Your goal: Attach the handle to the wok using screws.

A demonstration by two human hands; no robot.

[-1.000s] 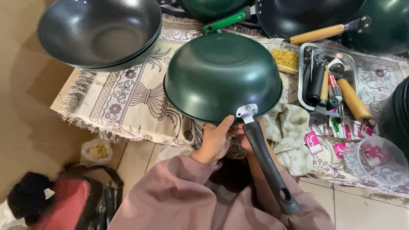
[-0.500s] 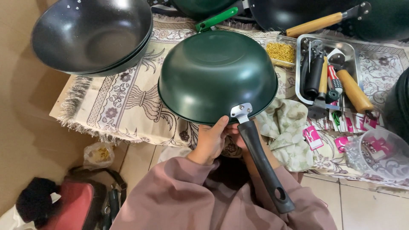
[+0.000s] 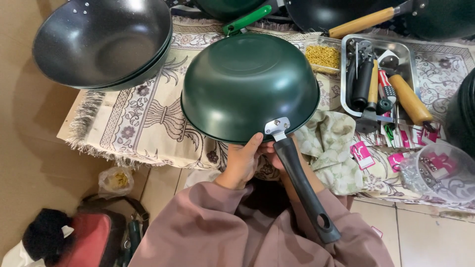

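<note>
I hold a dark green frying pan (image 3: 247, 84) upside down over the edge of a low table, its black handle (image 3: 304, 188) pointing back toward me. My left hand (image 3: 242, 160) grips the pan's rim just left of the silver handle bracket (image 3: 277, 126). My right hand (image 3: 279, 158) is mostly hidden under the handle, right below the bracket; its fingers touch the handle's base, and I cannot see how it grips. Mauve sleeves cover both arms.
A patterned cloth (image 3: 143, 118) covers the table. Stacked black woks (image 3: 104, 42) sit at far left, more pans at the top. A metal tray (image 3: 381, 74) with tools, a box of gold screws (image 3: 324, 57), a rag (image 3: 329, 143), a clear container (image 3: 440, 170) and a red bag (image 3: 84, 240) are nearby.
The pan and both hands stay almost as they were; the view has shifted slightly and the pan sits a little lower and more central.
</note>
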